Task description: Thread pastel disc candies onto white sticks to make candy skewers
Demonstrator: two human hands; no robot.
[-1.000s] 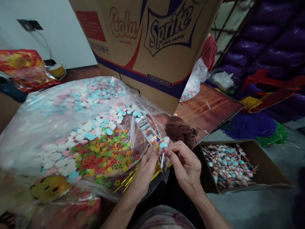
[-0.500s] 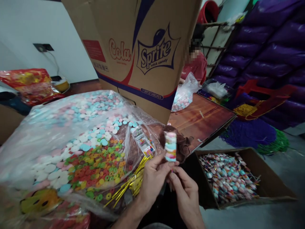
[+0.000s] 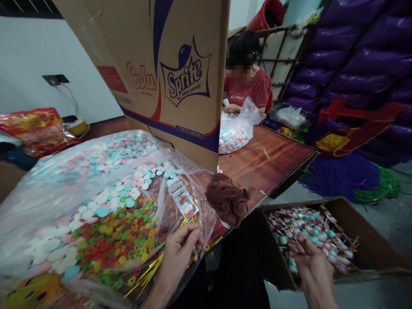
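My left hand [image 3: 183, 249] is over the near edge of the table, fingers curled together beside a bunch of gold twist ties [image 3: 148, 274]; what they pinch, if anything, is hidden. Just beyond its fingertips lies a stack of printed clear wrappers [image 3: 183, 198]. My right hand [image 3: 310, 262] is over the cardboard box of wrapped candy sticks [image 3: 325, 234], palm up with fingers apart, and I see nothing held in it. Left of my left hand are loose ring candies [image 3: 119, 231] in red, orange, yellow and green, and pastel candy discs [image 3: 54, 244] in a large clear plastic bag [image 3: 74, 180].
A tall carton [image 3: 141, 103] stands on the table [image 3: 257, 161]. A crumpled brown cloth [image 3: 228, 199] lies at the table's near edge. Behind the carton sits a person in a red shirt [image 3: 254, 90] by another bag of discs [image 3: 236, 133]. Blue netting [image 3: 337, 176] lies on the floor.
The wrapped candy stick that both hands held upright has left them. My right hand has moved right, over the box, and opened. My left hand has moved left to the gold ties. The view has turned right.
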